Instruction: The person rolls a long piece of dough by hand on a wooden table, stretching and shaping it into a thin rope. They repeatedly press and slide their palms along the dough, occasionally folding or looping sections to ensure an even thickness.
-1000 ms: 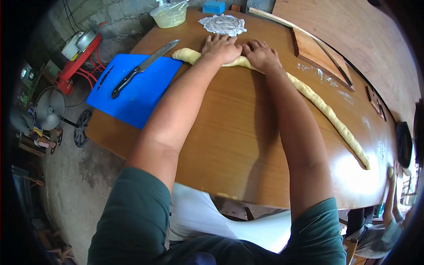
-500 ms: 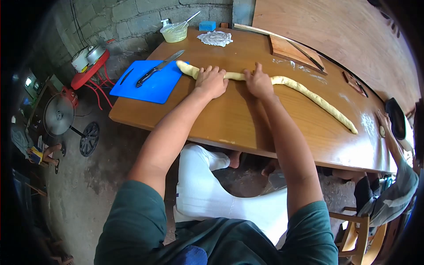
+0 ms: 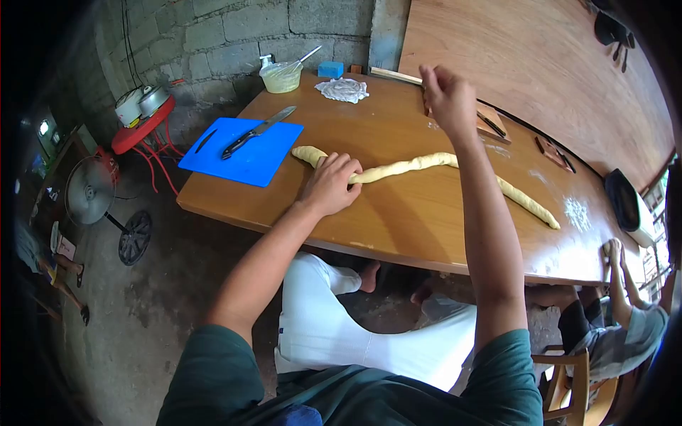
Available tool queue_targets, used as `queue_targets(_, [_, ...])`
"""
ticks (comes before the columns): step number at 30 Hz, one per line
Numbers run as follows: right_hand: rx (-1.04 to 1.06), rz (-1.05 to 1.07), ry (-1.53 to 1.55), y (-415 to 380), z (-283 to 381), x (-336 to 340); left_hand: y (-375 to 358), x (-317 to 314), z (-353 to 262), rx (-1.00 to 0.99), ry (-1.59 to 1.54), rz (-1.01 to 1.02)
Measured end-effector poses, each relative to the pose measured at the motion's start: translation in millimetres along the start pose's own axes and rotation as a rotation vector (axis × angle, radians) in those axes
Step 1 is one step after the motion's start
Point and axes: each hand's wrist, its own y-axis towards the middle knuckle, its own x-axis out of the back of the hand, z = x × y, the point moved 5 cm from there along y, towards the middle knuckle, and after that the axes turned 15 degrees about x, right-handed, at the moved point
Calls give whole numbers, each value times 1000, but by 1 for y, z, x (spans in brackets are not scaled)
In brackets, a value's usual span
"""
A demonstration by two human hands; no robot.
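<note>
A long, pale-yellow dough rope (image 3: 408,167) lies across the wooden table in a shallow arch, its right end sloping down toward the flour. My left hand (image 3: 332,183) rests over the rope near its thicker left end, fingers curled over it and thumb on the near side. My right hand (image 3: 449,96) is raised above the table, clear of the dough, with fingers loosely bent and a gap beside the thumb; nothing shows in it. The right forearm hides a short stretch of the rope.
A knife (image 3: 259,132) lies on a blue cutting board (image 3: 245,170) at left. Behind stand a tub with a whisk (image 3: 282,79), a blue block (image 3: 330,69) and a crumpled white cloth or bag (image 3: 342,90). Flour (image 3: 577,214) dusts the right side, near a black container (image 3: 622,201) and another person's hands (image 3: 613,250).
My right hand has let go of the dough rope and lifted up and away. My left hand stays on the rope, whose middle now bows upward. The view has shifted slightly.
</note>
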Motion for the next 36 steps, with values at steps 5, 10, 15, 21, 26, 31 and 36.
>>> queue_targets(5, [-53, 222, -233, 11, -105, -89, -4, -14, 14, 64, 9, 1])
queue_targets(10, [59, 643, 7, -78, -72, -137, 4, -18, 28, 89, 83, -102])
queue_targets(15, [247, 469, -106, -155, -57, -106, 7, -19, 26, 117, 162, 1])
queue_targets(21, [161, 781, -365, -158, -35, -44, 22, 18, 9, 128, 220, 290])
queue_targets(26, [-119, 905, -290, -166, -20, -18, 12, 22, 22, 170, 294, 336])
queue_targets(31, [193, 661, -371, -165, 2, -57, -3, -9, -20, -96, 360, 10])
queue_targets(36, [-126, 870, -116, -167, -20, -139, 13, -57, 1, 241, 283, 422])
